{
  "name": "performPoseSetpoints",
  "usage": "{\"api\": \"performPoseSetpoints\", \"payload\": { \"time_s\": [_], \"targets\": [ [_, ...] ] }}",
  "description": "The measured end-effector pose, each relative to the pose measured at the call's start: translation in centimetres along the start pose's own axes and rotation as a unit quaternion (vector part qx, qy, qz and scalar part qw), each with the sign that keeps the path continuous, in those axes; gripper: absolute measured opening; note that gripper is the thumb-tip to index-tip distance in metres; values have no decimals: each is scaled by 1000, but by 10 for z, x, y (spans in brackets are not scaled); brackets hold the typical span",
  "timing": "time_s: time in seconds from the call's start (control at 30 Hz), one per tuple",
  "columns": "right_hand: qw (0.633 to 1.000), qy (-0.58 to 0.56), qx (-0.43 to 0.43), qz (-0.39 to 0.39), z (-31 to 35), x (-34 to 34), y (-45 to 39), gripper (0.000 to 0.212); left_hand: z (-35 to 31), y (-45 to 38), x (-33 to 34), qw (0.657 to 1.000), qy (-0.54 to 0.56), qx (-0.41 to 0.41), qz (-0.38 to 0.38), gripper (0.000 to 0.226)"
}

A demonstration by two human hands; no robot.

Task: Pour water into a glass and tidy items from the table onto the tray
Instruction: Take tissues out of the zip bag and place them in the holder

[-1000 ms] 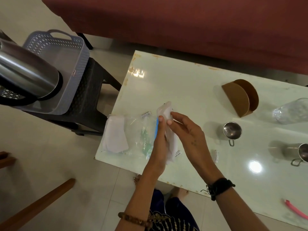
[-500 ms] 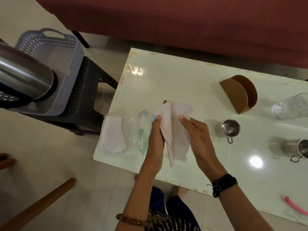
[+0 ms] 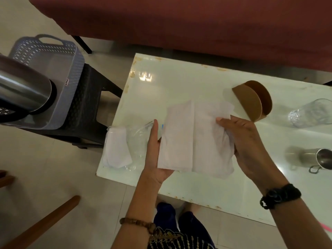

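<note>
Both hands hold a white paper napkin [image 3: 194, 139] spread open above the white table [image 3: 188, 83]. My left hand [image 3: 154, 151] supports its left edge, fingers under the sheet and thumb alongside. Gripping the right edge is my right hand [image 3: 246, 141], thumb on top. A clear plastic packet [image 3: 124, 146] with more white napkins lies at the table's near left corner. To the right lie a clear glass [image 3: 309, 112] on its side and a steel mug [image 3: 318, 159]. The grey tray basket [image 3: 59, 72] sits on a dark stool [image 3: 84, 108] at left, holding a steel kettle [image 3: 21, 87].
A brown cardboard napkin holder [image 3: 253, 99] stands just behind my right hand. A dark red sofa [image 3: 179, 20] runs along the far side of the table. A wooden chair leg [image 3: 41, 221] crosses the floor at lower left. A pink object [image 3: 327, 228] shows at the right edge.
The folded napkin has been opened out into a wide flat sheet; my hands moved apart to its two edges. The small steel cup seen earlier is now hidden behind my right hand.
</note>
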State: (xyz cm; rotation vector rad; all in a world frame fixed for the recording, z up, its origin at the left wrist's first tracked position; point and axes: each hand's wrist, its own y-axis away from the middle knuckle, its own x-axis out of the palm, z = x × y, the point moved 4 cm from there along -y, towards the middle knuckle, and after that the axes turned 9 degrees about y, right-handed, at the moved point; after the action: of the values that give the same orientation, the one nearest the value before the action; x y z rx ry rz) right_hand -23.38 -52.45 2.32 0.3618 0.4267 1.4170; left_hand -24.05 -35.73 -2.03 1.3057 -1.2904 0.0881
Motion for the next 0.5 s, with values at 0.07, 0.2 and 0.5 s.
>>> {"api": "performPoseSetpoints", "payload": {
  "time_s": [0.07, 0.2, 0.5],
  "targets": [
    [999, 36, -9, -30, -2, -3, 1, 34, 2, -5, 3, 1000, -21, 4, -8, 33],
    [992, 88, -43, -74, -5, 0, 4, 33, 5, -9, 8, 992, -125, 9, -32, 19],
    [996, 32, -51, -68, 9, 33, 16, 43, 25, 0, 47, 914, -381, 132, 50, 51]
  ]
}}
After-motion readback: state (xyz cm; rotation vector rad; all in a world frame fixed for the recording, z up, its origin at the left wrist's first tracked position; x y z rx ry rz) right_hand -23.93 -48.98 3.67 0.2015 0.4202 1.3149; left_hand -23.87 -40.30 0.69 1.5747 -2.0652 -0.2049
